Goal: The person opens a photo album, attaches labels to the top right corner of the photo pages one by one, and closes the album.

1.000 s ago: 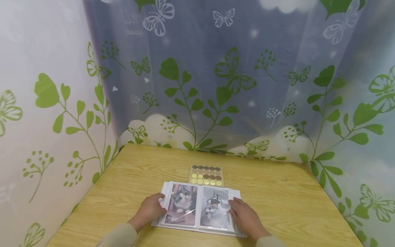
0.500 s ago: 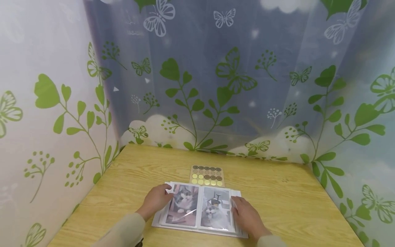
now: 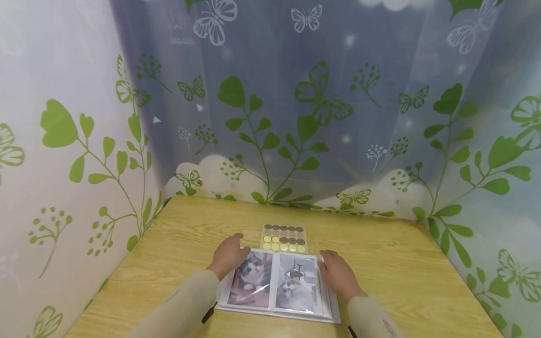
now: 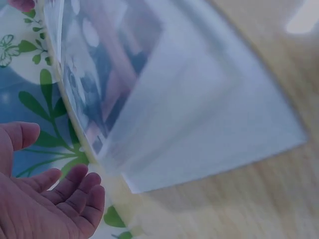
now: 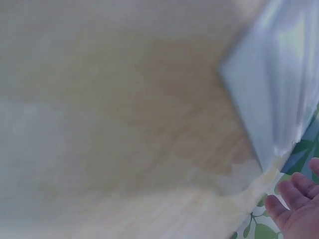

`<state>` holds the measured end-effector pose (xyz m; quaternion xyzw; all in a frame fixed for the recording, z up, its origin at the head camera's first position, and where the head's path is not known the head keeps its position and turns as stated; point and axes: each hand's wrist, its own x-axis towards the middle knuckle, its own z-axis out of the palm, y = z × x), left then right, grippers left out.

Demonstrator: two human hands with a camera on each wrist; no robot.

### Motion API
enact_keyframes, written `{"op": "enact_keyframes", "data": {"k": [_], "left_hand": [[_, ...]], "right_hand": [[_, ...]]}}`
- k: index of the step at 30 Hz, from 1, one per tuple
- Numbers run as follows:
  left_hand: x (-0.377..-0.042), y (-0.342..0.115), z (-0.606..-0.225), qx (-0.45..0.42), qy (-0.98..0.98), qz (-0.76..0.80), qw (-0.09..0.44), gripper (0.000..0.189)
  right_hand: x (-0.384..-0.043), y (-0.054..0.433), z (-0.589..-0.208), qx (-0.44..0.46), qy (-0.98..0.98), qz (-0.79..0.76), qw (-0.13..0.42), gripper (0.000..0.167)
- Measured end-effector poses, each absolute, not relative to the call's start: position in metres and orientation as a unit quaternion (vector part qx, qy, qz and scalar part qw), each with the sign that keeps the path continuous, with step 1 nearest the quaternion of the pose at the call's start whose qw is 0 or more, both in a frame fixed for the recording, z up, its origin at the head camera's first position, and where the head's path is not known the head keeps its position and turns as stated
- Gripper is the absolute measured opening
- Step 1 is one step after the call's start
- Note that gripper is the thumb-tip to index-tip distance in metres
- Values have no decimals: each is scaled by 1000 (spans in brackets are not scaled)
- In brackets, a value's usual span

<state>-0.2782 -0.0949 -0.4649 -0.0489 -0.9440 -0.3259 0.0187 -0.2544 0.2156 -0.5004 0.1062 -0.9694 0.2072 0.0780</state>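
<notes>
A photo album [image 3: 274,281] lies spread on the table, with a cat picture [image 3: 252,277] on its left page and another cat picture [image 3: 296,284] on its right. My left hand [image 3: 229,256] is by the album's far left corner; in the left wrist view its fingers [image 4: 75,191] are loosely bent and hold nothing. At the album's right edge is my right hand [image 3: 340,274], its fingers [image 5: 294,194] relaxed with nothing gripped. Whether either hand touches the album is hard to tell. Blur softens the album corner [image 5: 259,94] in the right wrist view.
Just behind the album lies a card [image 3: 306,232] with rows of dark, tan and yellow discs. The wood-grain table [image 3: 380,253] reaches back to a curtain [image 3: 270,94] printed with leaves and butterflies, which also lines both sides.
My left hand has moved forward and right, from the album's left edge to its far corner. The right hand has shifted slightly forward along the right edge. The pages look the same.
</notes>
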Motion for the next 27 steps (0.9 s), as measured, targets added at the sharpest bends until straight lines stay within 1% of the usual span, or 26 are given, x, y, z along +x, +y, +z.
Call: {"op": "enact_keyframes", "data": {"k": [2, 10, 20, 27], "left_hand": [[-284, -90, -464, -44, -946, -320, 16, 53], [-307, -71, -468, -43, -954, -294, 30, 51], [-326, -59, -481, -31, -958, -284, 13, 51], [-331, -49, -486, -32, -964, -264, 9, 44]], "right_hand": [[-262, 215, -499, 103, -968, 217, 68, 40], [-285, 206, -490, 88, -965, 244, 34, 46], [-306, 191, -493, 58, -959, 276, -10, 49], [-309, 186, -501, 51, -966, 254, 4, 43]]}}
